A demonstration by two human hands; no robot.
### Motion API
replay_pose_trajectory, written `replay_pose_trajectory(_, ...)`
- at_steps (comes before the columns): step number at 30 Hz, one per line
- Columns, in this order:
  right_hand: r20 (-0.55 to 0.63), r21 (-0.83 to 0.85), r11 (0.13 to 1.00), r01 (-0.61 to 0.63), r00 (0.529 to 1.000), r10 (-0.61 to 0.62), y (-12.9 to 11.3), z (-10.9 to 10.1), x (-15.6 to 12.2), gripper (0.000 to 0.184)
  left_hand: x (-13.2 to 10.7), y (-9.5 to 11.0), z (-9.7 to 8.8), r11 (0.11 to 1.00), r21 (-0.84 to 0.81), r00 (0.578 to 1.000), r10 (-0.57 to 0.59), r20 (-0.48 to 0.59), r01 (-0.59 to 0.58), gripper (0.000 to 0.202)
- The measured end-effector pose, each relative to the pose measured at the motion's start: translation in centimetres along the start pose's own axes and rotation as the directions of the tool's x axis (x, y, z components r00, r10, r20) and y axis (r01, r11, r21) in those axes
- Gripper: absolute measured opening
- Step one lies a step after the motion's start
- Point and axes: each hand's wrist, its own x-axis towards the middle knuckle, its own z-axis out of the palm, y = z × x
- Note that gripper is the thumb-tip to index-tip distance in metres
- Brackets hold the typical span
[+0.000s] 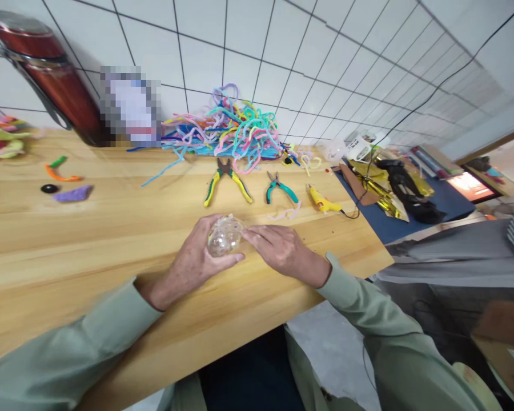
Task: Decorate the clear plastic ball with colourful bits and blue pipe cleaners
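Observation:
A clear, shiny, rounded piece (pixel 224 237), like a transparent ball or small cup, is gripped from the left by my left hand (pixel 199 251), thumb below and fingers behind it. On its right side, the pinched fingertips of my right hand (pixel 278 246) touch or nearly touch its edge; whatever they hold is too small to make out. Just beyond my hands lie yellow-green handled pliers (pixel 228 181), teal-handled pliers (pixel 281 188) and a yellow glue gun (pixel 322 200). A pale pink pipe cleaner (pixel 286 213) curls near the teal pliers.
Tangled colourful pipe cleaners (pixel 240 134) lie along the tiled wall. A red thermos (pixel 51 80) stands at back left, near a purple piece (pixel 73 194), a black disc (pixel 49 188) and an orange strip (pixel 62 174). A dark blue mat (pixel 385 228) with gold wrappings covers the table's right end.

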Motion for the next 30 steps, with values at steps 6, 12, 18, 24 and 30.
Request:
replay_pose_trajectory(6,0.007,-0.033,0.999,0.001,1.0,-0.001,0.0,0.1,0.8,0.023,0.0,0.2,-0.2,0.999,0.022,1.0,0.031,0.001,-0.031,0.072)
replay_pose_trajectory(12,-0.033,0.065,0.998,-0.023,0.999,0.026,0.3,0.2,0.3,0.019,-0.1,0.2,-0.1,1.0,0.015,1.0,-0.025,0.007,0.025,0.079)
replay_pose_trajectory(18,-0.028,0.318,0.935,-0.155,0.985,0.172,0.7,0.5,0.6,0.009,0.0,0.3,-0.2,0.996,0.034,0.997,0.076,0.026,-0.077,0.081)
replay_pose_trajectory(24,0.054,0.421,0.889,-0.179,0.984,0.173,1.6,-0.1,1.3,0.01,0.0,0.3,-0.1,0.988,0.023,0.987,0.154,0.035,-0.155,0.079)
replay_pose_trajectory(30,0.165,0.487,0.849,-0.202,0.977,0.138,2.0,-0.4,1.6,0.016,0.1,0.1,-0.2,0.99,0.01,0.988,0.143,0.055,-0.144,0.082)
